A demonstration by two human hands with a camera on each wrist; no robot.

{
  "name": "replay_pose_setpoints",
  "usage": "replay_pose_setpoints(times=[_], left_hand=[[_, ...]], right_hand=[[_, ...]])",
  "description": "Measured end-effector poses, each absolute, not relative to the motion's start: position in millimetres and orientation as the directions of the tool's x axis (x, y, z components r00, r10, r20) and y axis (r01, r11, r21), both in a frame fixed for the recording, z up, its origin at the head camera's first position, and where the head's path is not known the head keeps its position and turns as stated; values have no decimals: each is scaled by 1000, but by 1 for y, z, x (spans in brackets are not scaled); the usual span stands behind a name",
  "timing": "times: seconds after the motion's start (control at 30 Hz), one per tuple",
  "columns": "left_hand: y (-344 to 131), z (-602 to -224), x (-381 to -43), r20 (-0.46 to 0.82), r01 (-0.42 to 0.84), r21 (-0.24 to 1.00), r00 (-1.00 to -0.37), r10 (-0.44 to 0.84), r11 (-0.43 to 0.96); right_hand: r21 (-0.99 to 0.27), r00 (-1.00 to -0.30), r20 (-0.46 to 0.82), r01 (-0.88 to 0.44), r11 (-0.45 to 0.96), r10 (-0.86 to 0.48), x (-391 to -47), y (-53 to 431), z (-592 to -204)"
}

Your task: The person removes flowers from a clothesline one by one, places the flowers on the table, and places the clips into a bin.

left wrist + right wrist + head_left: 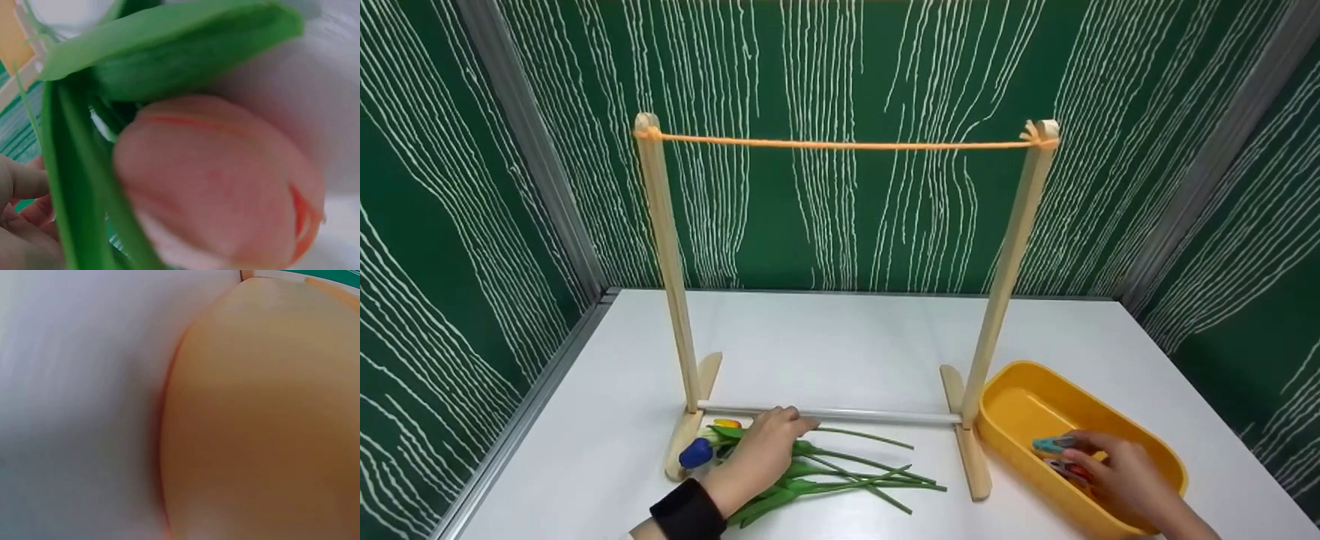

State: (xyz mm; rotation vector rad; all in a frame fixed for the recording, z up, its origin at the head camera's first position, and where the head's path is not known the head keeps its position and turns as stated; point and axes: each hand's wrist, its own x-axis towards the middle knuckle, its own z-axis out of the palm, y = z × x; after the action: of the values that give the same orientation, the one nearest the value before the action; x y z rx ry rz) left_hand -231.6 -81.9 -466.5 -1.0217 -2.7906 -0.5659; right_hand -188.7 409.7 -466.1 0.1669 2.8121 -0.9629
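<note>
Several artificial tulips lie on the table in the head view, with green stems (877,480) pointing right and a blue bloom (696,453) at the left. My left hand (761,454) is over them, fingers curled about a stem that comes out at its fingertips. A pink tulip bloom (219,180) fills much of the left wrist view, with the fingers partly hidden behind leaves. My right hand (1125,469) pinches a teal clothespin (1051,444) inside the yellow basin (1012,375). Below it are a red clip (1078,471) and others, partly covered by the hand.
Behind the flowers stands a wooden frame, with a left post (667,270), a right post (1009,285), an orange cord (840,145) between their tops and a white rod (870,414) low down. Green walls surround the white table (825,337). The basin wall (253,410) fills the right wrist view's right side.
</note>
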Motion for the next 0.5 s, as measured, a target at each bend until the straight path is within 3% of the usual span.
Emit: replay_pose_setpoints(times=[0.33, 0.5], left_hand=[[-76, -479, -237, 155, 660, 260, -749, 644, 705], [-78, -474, -237, 121, 644, 272, -760, 639, 715]], right_hand=[[-509, -960, -278, 128, 851, -23, -192, 411, -469], [-526, -961, -274, 116, 843, -39, -192, 409, -467]])
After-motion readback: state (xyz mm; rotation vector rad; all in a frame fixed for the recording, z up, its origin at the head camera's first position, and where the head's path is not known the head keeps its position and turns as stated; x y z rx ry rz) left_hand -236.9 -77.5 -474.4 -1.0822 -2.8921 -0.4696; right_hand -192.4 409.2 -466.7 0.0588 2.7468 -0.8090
